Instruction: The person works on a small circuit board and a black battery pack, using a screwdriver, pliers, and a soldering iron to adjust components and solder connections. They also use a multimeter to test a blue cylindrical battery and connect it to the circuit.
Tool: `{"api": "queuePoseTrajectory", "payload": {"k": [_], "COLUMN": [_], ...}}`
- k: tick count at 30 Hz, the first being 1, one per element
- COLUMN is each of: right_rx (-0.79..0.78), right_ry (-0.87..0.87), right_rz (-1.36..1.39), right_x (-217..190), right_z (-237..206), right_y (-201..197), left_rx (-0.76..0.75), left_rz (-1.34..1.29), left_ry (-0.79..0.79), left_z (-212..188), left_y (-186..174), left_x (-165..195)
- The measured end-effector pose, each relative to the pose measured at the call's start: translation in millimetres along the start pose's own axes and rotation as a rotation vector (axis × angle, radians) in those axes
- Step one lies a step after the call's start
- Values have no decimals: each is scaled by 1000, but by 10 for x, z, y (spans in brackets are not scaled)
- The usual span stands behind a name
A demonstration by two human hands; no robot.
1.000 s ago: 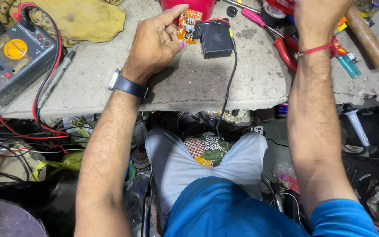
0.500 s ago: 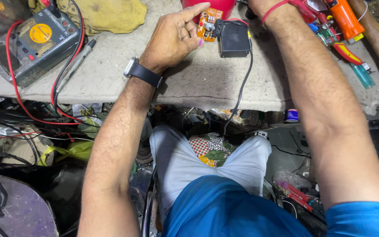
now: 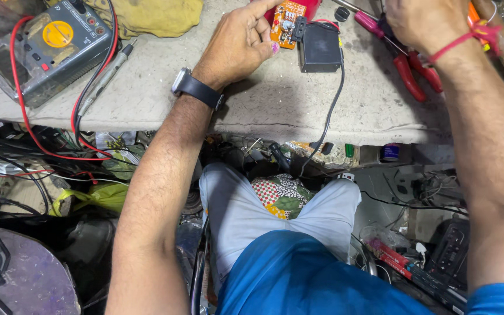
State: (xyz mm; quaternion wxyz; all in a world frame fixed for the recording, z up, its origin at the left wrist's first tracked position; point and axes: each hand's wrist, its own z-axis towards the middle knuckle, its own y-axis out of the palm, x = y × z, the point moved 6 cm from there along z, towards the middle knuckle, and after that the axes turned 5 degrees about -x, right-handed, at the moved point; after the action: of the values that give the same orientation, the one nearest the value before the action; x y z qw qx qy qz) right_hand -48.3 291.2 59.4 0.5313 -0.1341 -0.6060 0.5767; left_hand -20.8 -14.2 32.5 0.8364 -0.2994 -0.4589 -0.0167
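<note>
The bench (image 3: 275,111) runs across the top of the view, its front edge a pale chipped lip above the knees; a bare stretch of slab lies between the two forearms, from the watch (image 3: 196,88) across to the pliers (image 3: 406,73); the left end is taken up by a meter (image 3: 45,46) with red and black leads looping over the edge, a probe (image 3: 106,76) beside it and a yellow cloth (image 3: 153,16) behind; below the edge hangs a tangle of wires and clutter.

The left hand (image 3: 237,44) rests on the slab, fingers curled and partly apart, fingertips touching the left edge of an orange board (image 3: 286,22) that stands tilted at the far side of the bench; whether it pinches the board or only steadies it cannot be told; just right of the board, touching it, sits a black box (image 3: 319,45), its black cord trailing over the front edge and down.

The right hand (image 3: 424,23) is at the top right, back toward the camera, a red thread round the wrist; its fingers are hidden past the frame edge among the tools, so their spread and what they grip cannot be told; the pliers and a pink-handled screwdriver (image 3: 368,22) lie just beside it.

A red tub (image 3: 310,7) stands behind the board; its contents are out of sight.
</note>
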Motion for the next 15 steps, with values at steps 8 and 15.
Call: {"api": "queuePoseTrajectory", "payload": {"k": [8, 15], "right_rx": [208, 360], "right_ry": [133, 167], "right_rz": [461, 802], "right_x": [476, 323], "right_z": [-786, -809], "right_y": [-361, -787], "left_rx": [33, 52], "left_rz": [23, 88], "left_ry": [-3, 39], "left_z": [15, 53], "left_y": [-18, -46], "left_x": [-84, -116]}}
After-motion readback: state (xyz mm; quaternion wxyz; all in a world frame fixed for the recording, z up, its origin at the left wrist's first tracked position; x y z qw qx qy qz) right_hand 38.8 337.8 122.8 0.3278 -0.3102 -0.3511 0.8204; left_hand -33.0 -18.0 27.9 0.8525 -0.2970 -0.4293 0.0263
